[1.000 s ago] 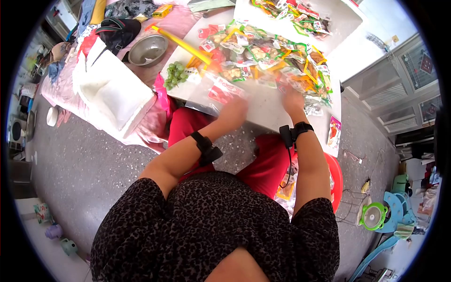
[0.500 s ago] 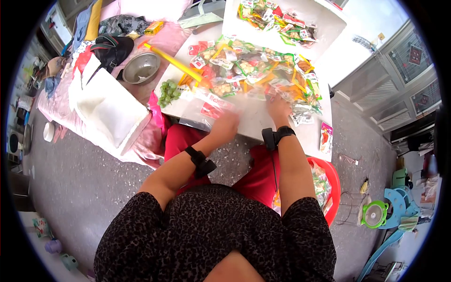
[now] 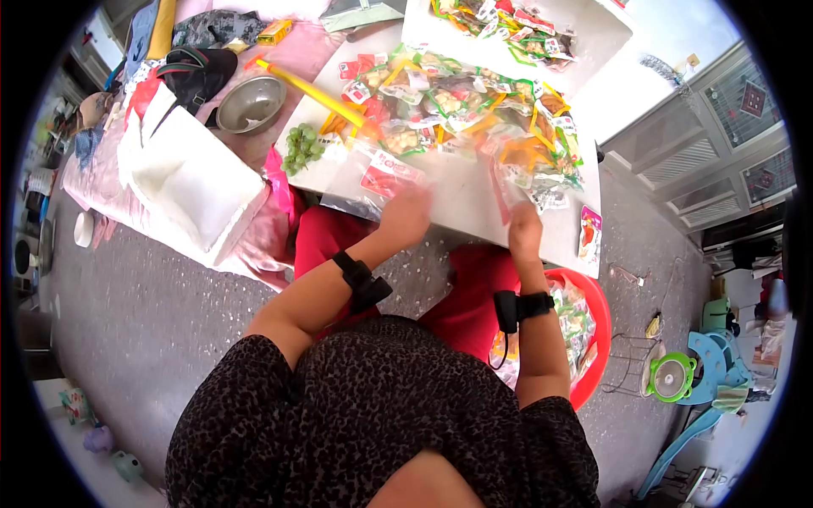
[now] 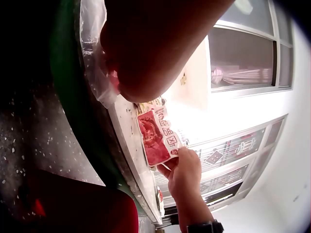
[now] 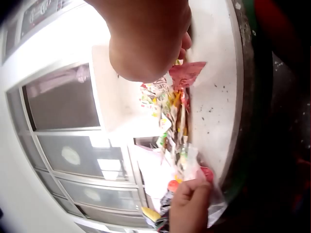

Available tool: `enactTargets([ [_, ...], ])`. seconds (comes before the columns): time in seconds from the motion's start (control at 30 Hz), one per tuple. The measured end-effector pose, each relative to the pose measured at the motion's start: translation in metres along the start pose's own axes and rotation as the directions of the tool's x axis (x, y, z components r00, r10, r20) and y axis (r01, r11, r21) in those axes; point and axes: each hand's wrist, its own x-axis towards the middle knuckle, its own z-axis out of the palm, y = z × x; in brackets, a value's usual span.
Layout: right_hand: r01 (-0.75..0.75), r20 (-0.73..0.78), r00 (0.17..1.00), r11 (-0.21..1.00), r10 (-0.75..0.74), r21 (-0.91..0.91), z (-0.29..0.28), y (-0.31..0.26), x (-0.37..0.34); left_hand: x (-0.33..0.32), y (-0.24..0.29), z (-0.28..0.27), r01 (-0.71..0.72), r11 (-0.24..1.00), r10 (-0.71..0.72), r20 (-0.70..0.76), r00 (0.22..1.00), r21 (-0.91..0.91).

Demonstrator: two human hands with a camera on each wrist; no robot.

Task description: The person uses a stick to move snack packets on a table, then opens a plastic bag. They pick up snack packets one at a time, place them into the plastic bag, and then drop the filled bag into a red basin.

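My left hand (image 3: pixel 406 218) is at the near table edge, pinching a clear plastic bag (image 5: pixel 216 206) with a red-and-white print. My right hand (image 3: pixel 525 233) is to its right, also by the near edge. Its thumb and fingers grip one edge of a flat red-and-white food packet (image 4: pixel 154 138), which stands up above the table. Beyond both hands lies a wide heap of small food packets (image 3: pixel 457 102) in clear, green and orange wrapping. In each wrist view, that wrist's own hand hides most of what its fingers do.
A yellow stick (image 3: pixel 318 93) lies over the heap's left end, near green grapes (image 3: pixel 302 150). A white foam box (image 3: pixel 584 68) with more packets stands behind. One pink packet (image 3: pixel 590 233) lies at the right edge. A red basin (image 3: pixel 600 339) of packets sits below right.
My right hand has drawn back from the heap toward the near table edge, bringing the red-and-white packet along. My left hand keeps nearly the same place with the clear bag.
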Motion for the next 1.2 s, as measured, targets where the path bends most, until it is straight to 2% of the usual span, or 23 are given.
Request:
enactTargets([
  [0.03, -0.016, -0.104, 0.994, 1.000, 0.016, 0.001, -0.002, 0.002, -0.004, -0.001, 0.003, -0.002, 0.016, 0.999, -0.016, 0.006, 1.000, 0.029],
  [0.1, -0.193, -0.189, 0.955, 0.964, 0.227, 0.180, -0.010, -0.001, -0.012, -0.002, 0.003, -0.004, 0.081, 0.996, -0.084, 0.146, 0.986, 0.022],
  [0.13, -0.200, -0.183, 0.954, 0.959, 0.238, 0.202, -0.011, -0.001, -0.017, -0.002, 0.002, -0.003, 0.113, 0.993, -0.115, 0.214, 0.970, 0.021],
  [0.2, -0.214, -0.171, 0.950, 0.945, 0.260, 0.247, -0.012, -0.002, -0.027, -0.001, 0.000, -0.001, 0.127, 0.991, -0.119, 0.199, 0.973, -0.030],
  [0.3, -0.358, -0.040, 0.917, 0.864, 0.397, 0.354, -0.010, -0.012, -0.034, 0.001, 0.006, -0.002, 0.201, 0.971, -0.180, 0.160, 0.971, -0.132],
  [0.33, -0.361, -0.019, 0.918, 0.855, 0.396, 0.373, -0.007, -0.012, -0.035, 0.002, 0.009, -0.004, 0.230, 0.958, -0.208, 0.140, 0.968, -0.171],
  [0.43, -0.378, 0.040, 0.916, 0.826, 0.399, 0.418, 0.004, -0.007, -0.034, 0.003, 0.007, -0.001, 0.198, 0.967, -0.173, 0.155, 0.973, -0.162],
  [0.53, -0.391, 0.107, 0.917, 0.811, 0.385, 0.435, 0.019, -0.003, -0.031, 0.003, 0.007, -0.004, 0.242, 0.961, -0.214, 0.192, 0.958, -0.132],
  [0.63, -0.434, 0.157, 0.899, 0.789, 0.408, 0.435, 0.027, -0.005, -0.025, 0.002, 0.010, -0.008, 0.165, 0.976, -0.153, 0.091, 0.984, -0.142],
  [0.73, -0.461, 0.239, 0.887, 0.749, 0.394, 0.476, 0.037, -0.009, -0.017, 0.007, 0.020, -0.015, 0.172, 0.984, -0.175, 0.165, 0.971, 0.034],
  [0.83, -0.580, 0.386, 0.810, 0.504, 0.442, 0.639, 0.055, -0.021, -0.010, 0.007, 0.016, -0.009, 0.120, 0.993, -0.120, 0.165, 0.979, 0.010],
  [0.87, -0.641, 0.462, 0.764, 0.447, 0.450, 0.624, 0.060, -0.029, -0.007, 0.007, 0.018, -0.009, 0.137, 0.991, -0.136, 0.162, 0.977, 0.001],
  [0.97, -0.656, 0.470, 0.754, 0.490, 0.458, 0.574, 0.070, -0.070, 0.005, 0.011, 0.029, -0.017, 0.164, 0.986, -0.159, 0.154, 0.975, -0.014],
  [1.07, -0.693, 0.563, 0.721, 0.407, 0.405, 0.595, 0.092, -0.069, 0.008, 0.012, 0.026, -0.019, 0.138, 0.990, -0.138, 0.158, 0.978, 0.008],
  [1.17, -0.739, 0.672, 0.656, 0.476, 0.345, 0.477, 0.063, -0.098, 0.017, 0.009, 0.022, -0.017, 0.134, 0.990, -0.139, 0.169, 0.976, 0.040],
  [1.2, -0.745, 0.707, 0.627, 0.516, 0.326, 0.423, 0.065, -0.091, 0.018, 0.006, 0.023, -0.017, 0.140, 0.989, -0.147, 0.160, 0.976, 0.051],
])
